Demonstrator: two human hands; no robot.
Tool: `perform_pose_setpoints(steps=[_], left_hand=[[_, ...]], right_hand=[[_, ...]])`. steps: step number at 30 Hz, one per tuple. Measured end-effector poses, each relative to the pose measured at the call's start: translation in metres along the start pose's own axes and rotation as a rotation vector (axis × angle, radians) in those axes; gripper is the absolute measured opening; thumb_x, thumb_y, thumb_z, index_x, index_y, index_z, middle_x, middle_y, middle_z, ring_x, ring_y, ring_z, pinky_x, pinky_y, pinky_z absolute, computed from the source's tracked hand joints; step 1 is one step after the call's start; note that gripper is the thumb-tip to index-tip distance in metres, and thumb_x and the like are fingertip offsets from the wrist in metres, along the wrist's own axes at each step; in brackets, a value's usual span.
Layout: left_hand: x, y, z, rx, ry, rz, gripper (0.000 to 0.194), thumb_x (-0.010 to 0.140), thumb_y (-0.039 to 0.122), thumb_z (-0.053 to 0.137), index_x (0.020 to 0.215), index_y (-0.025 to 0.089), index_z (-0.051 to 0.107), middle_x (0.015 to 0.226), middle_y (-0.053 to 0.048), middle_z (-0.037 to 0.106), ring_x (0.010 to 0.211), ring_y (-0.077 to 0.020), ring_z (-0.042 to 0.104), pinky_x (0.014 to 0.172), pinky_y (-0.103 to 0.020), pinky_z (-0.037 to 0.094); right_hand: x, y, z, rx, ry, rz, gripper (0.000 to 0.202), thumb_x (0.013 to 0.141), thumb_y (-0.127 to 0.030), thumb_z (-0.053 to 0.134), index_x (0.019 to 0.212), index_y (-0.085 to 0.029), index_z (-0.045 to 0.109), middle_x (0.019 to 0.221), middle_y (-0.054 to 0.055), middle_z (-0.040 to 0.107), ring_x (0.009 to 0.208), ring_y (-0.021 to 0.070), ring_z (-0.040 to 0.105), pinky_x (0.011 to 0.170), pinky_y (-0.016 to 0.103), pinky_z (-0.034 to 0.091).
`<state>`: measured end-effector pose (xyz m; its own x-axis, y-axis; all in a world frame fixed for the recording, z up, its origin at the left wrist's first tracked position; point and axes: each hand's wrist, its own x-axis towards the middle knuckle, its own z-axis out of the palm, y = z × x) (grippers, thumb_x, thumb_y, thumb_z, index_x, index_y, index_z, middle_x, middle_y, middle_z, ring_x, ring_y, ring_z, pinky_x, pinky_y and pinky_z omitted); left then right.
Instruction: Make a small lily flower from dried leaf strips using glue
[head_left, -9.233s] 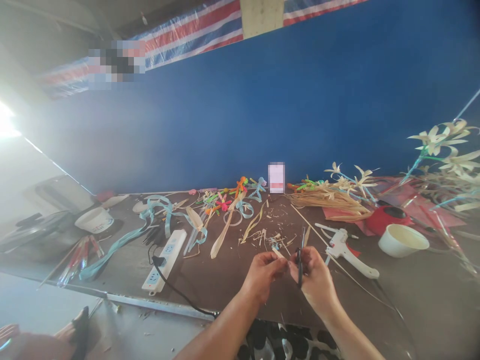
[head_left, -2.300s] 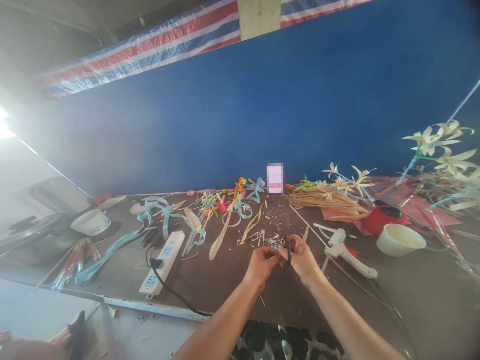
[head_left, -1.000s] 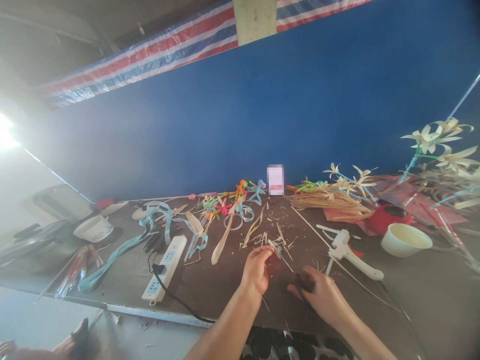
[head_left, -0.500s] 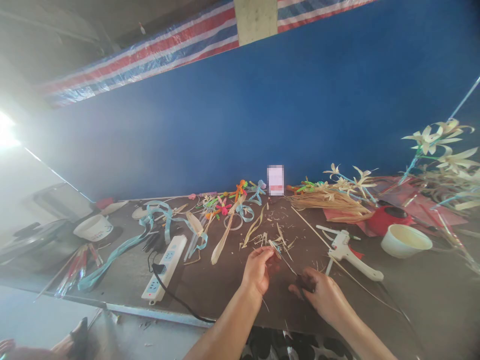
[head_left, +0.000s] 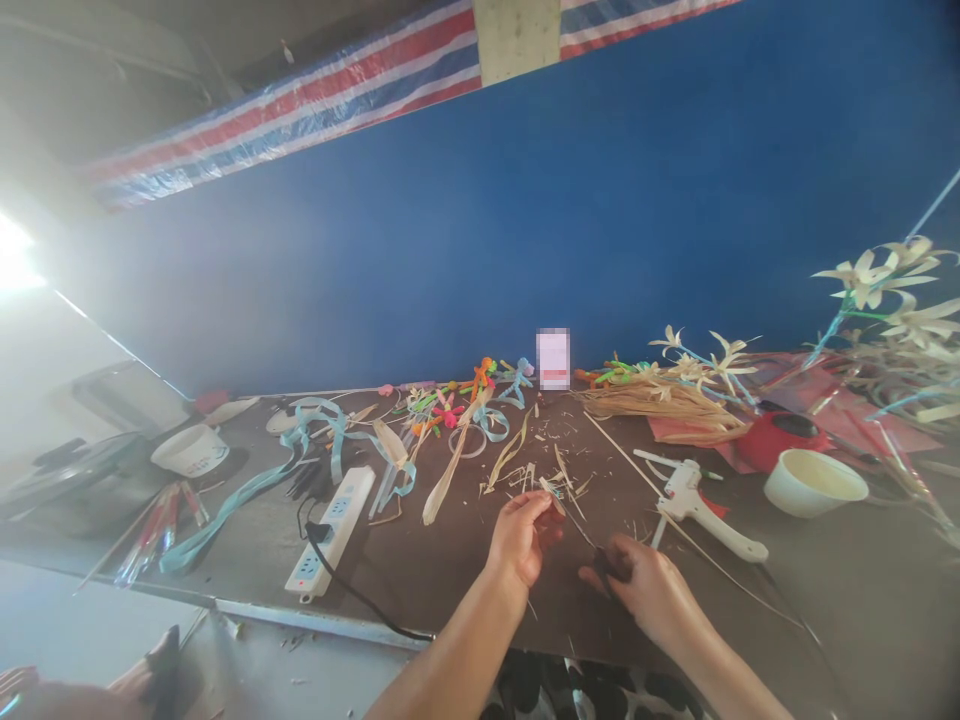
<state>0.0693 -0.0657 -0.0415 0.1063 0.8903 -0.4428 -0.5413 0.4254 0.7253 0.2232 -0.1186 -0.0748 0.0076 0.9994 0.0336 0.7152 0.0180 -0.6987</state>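
My left hand (head_left: pixel 519 540) is closed in a pinch on a small pale strip (head_left: pixel 550 487) with a bit of light blue, likely dried husk; its exact kind is hard to make out. My right hand (head_left: pixel 651 588) is wrapped round the dark handles of a pair of scissors (head_left: pixel 579 524). The thin blades point up and left, reaching the fingertips of my left hand at the strip. Small pale clippings (head_left: pixel 559 455) lie scattered on the dark table (head_left: pixel 420 590) just beyond my hands.
A white glue gun (head_left: pixel 697 510) and a cream tub (head_left: pixel 816 482) lie right. Husk flowers (head_left: pixel 727 362) and a husk bundle (head_left: pixel 667 400) are behind. Left are a power strip (head_left: pixel 330 535), blue ribbon (head_left: pixel 225 520) and a white bowl (head_left: pixel 190 452). Another person's limb shows bottom left.
The scissors and both hands stay almost in place, with the left fingers shifting slightly at the strip. The whole view has moved a little.
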Motion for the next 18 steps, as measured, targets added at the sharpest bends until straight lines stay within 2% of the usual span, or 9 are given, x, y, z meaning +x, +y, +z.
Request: perform_pose_setpoints(steps=[7,18], left_hand=[[0.0014,-0.0021,-0.0015,0.029,-0.011,0.024,0.018,0.057,0.022,0.066,0.068,0.014,0.056,0.06,0.0,0.058,0.054,-0.0107,0.054,0.043,-0.019,0.04],[0.0018,-0.0073,-0.0021,0.101,-0.045,0.058,0.015,0.057,0.024,0.064,0.066,0.014,0.057,0.059,-0.001,0.058,0.055,-0.0113,0.053,0.043,-0.019,0.039]], right_hand=[[0.0009,-0.0006,-0.0036,-0.049,0.027,0.004,0.027,0.06,-0.043,0.058,0.053,-0.022,0.043,0.046,-0.005,0.046,0.043,0.01,0.038,0.042,0.019,0.026],[0.0029,0.0015,-0.0082,-0.089,-0.024,-0.019,0.025,0.063,-0.041,0.055,0.056,-0.022,0.039,0.05,-0.005,0.047,0.046,0.0106,0.04,0.044,0.019,0.027]])
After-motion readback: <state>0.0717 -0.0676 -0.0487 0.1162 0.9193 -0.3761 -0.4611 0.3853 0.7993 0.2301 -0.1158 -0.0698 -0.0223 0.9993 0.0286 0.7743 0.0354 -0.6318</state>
